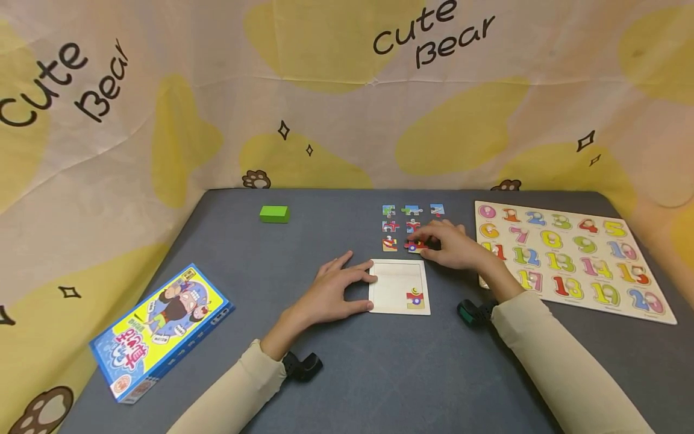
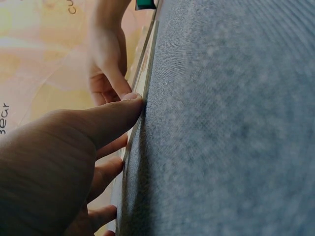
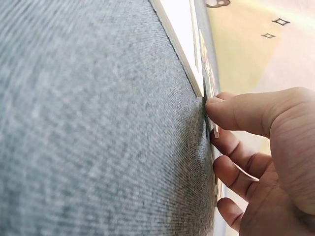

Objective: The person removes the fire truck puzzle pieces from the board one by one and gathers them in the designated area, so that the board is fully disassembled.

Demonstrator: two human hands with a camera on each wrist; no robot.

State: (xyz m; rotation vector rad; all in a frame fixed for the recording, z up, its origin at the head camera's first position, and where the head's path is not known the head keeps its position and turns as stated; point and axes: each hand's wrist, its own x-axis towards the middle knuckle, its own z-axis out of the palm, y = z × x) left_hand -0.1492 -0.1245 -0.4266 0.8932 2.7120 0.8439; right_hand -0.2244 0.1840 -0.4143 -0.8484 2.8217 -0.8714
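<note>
My left hand [image 1: 336, 291] rests at the left edge of a white square puzzle tray [image 1: 390, 289], thumb and fingertips touching its rim, fingers spread. A small red, yellow and purple puzzle piece [image 1: 415, 299] lies in the tray's lower right corner. Just beyond the tray, my right hand [image 1: 452, 244] pinches another red and purple puzzle piece [image 1: 415, 246] between thumb and fingers. In the right wrist view, the thumb [image 3: 236, 112] lies along that piece's near edge. Several loose puzzle pieces [image 1: 389, 226] stand in rows beside it; the right hand may hide others.
A number board [image 1: 575, 292] lies at the right, partly under the right forearm. At the left is a blue and yellow box [image 1: 162, 331]. A green block [image 1: 274, 214] sits near the table's back edge. Patterned cloth [image 1: 336, 138] hangs behind the grey table [image 1: 368, 374].
</note>
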